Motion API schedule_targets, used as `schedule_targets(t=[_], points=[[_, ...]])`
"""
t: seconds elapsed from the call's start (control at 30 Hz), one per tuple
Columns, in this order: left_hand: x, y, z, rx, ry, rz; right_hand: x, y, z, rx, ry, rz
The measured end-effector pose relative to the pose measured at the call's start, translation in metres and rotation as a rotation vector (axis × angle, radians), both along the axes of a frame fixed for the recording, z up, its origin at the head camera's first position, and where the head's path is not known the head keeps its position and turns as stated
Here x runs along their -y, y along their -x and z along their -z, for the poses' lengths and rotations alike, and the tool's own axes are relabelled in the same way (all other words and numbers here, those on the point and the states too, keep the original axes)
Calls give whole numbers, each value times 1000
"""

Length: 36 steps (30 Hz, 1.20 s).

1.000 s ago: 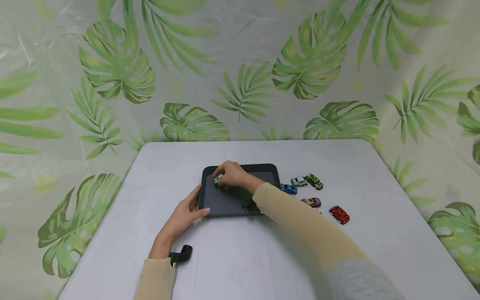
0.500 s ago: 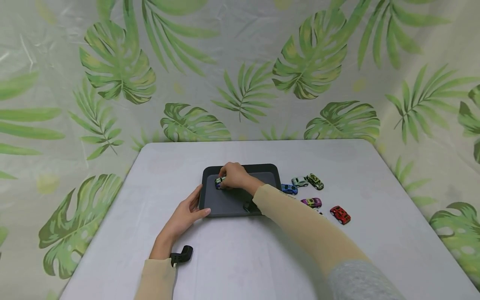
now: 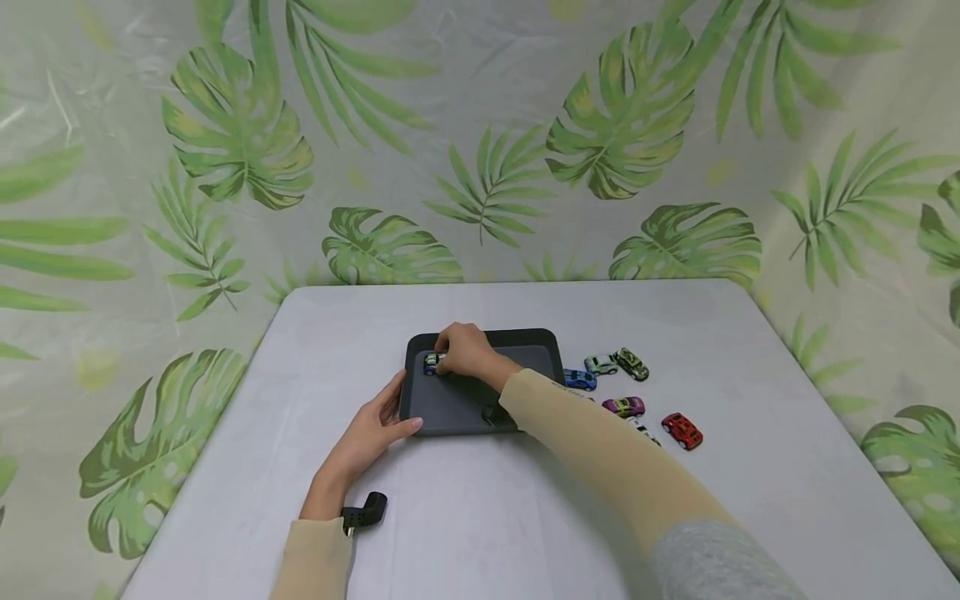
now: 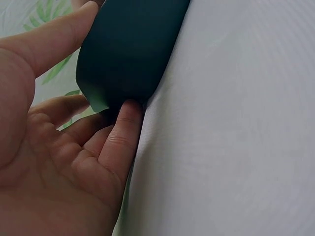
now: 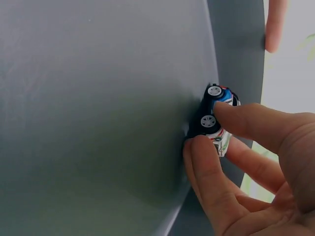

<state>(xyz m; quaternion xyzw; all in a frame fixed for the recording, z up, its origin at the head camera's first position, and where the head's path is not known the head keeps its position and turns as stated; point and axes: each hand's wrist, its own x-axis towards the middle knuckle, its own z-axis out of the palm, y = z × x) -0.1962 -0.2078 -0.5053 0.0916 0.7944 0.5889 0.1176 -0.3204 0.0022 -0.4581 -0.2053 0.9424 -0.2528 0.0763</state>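
Note:
The right hand point(image 3: 467, 350) pinches a small toy car point(image 3: 431, 364) inside the dark grey tray point(image 3: 450, 410), near its far left corner. In the right wrist view, thumb and fingers hold the blue, white and red car point(image 5: 208, 121) low beside the tray wall point(image 5: 241, 54), its wheels facing the tray floor. The left hand point(image 3: 365, 433) holds the tray's near left corner, thumb along the front and fingers along the left side. A fingertip point(image 4: 131, 105) meets the bottom of the tray's outer wall point(image 4: 133, 49) in the left wrist view.
Right of the tray lie several toy cars: blue point(image 3: 579, 379), pale green point(image 3: 601, 364), camouflage-patterned point(image 3: 632, 364), purple point(image 3: 624, 406), white point(image 3: 642, 430) and red point(image 3: 682, 431). The right sleeve point(image 3: 600, 450) crosses in front of some. A white cloth covers the table point(image 3: 465, 517).
The right hand first shifts slightly right, then back left with the car, which has turned and shows more of its blue side. The left hand and tray stay in place.

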Motion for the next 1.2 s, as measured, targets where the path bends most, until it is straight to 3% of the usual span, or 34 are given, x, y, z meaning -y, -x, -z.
schedule_targets(t=[0.73,0.93,1.2], points=[[-1,2,0,11,-5,0,-18,-1,-10,29,7,-82],[-3,2,-2,18,14,-15,-39,-2,-24,86,102,-103],[-3,0,-3,11,21,-12,-68,-7,-35,170,247,-65]])
